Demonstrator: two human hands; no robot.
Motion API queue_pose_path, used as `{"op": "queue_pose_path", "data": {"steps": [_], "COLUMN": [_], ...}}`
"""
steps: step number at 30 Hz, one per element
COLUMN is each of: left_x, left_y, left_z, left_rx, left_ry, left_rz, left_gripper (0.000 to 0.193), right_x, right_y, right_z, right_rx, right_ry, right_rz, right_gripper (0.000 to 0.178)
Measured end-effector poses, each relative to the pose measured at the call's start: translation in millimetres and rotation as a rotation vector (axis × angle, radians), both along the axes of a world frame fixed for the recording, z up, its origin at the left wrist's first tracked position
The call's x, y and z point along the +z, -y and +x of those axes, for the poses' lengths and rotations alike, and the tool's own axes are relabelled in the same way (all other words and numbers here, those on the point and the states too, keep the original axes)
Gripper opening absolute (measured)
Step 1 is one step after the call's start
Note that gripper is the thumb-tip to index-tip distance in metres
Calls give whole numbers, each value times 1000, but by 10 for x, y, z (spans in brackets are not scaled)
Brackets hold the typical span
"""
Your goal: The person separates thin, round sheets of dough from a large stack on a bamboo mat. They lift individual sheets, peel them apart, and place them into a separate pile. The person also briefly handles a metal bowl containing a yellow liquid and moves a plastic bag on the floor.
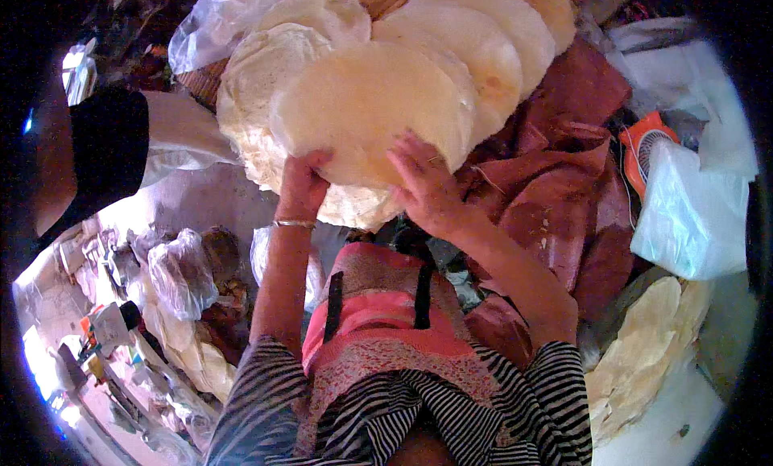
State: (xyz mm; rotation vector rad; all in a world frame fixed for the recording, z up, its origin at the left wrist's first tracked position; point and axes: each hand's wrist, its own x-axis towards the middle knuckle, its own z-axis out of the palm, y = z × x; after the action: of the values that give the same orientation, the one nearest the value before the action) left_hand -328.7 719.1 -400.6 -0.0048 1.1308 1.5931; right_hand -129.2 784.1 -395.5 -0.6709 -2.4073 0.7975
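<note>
Left hand (304, 184) fingertips hidden under the edge of the top disc (370, 112), so that grip is only partly readable; thumb side curls up onto its rim. Right hand (427, 184) lies palm-down, fingers spread flat on the disc's near edge. Both forearms run up from the lower edge, bangle (293, 223) on left wrist. Disc is round, no clear long axis, lying roughly flat just above both hands, on a stack (266, 72) of overlapping discs. Brown cloth (564, 168) right of right hand; plastic bag (692, 208) further right, partly cut off.
</note>
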Motion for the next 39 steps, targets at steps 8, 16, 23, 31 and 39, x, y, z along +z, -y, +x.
{"op": "queue_pose_path", "data": {"steps": [8,16,23,31,39], "left_x": [-100,-145,-771,-1472,-1188], "left_y": [239,309,588,881,906], "left_z": [118,68,34,-280,-258], "left_rx": [-102,-93,54,152,173], "left_ry": [13,42,-137,-215,-49], "left_rz": [107,114,-227,-343,-255], "left_gripper": [53,45,15,8,16], "right_x": [-399,-244,-306,677,1200], "right_y": [219,143,-377,-2030,-1297], "right_z": [-372,-652,-524,394,-444], "right_rx": [112,69,-206,-461,-42], "right_ry": [86,216,404,-84,480], "right_rz": [-160,-128,-534,-857,-74], "right_gripper": [54,18,16,26,13]}}
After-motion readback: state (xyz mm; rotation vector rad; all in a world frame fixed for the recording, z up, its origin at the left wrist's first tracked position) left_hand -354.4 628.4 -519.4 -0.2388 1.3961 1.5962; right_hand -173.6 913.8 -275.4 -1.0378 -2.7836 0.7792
